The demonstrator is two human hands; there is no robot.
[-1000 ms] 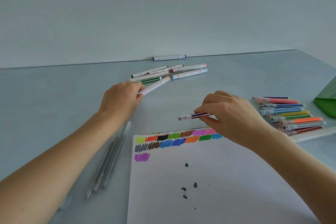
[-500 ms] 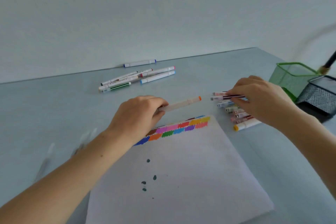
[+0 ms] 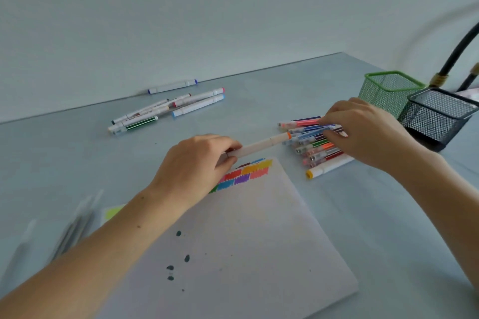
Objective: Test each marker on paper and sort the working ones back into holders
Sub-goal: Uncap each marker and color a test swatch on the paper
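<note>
The left hand point(image 3: 197, 168), at the centre of the frame, is pinching a white marker point(image 3: 259, 147) with an orange tip, its fingers curled round the near end while the barrel is pointing right over the top edge of the paper point(image 3: 246, 235). The right hand point(image 3: 363, 132), at the right of the frame, is pinching a thin striped marker point(image 3: 334, 131) and holding it on the pile of coloured markers point(image 3: 311, 145) lying on the bench point(image 3: 77, 158). A green mesh holder point(image 3: 386, 90) and a black mesh holder point(image 3: 438, 116) are standing just behind that hand. More white markers point(image 3: 166, 111) are lying in the upper left, near the wall
</note>
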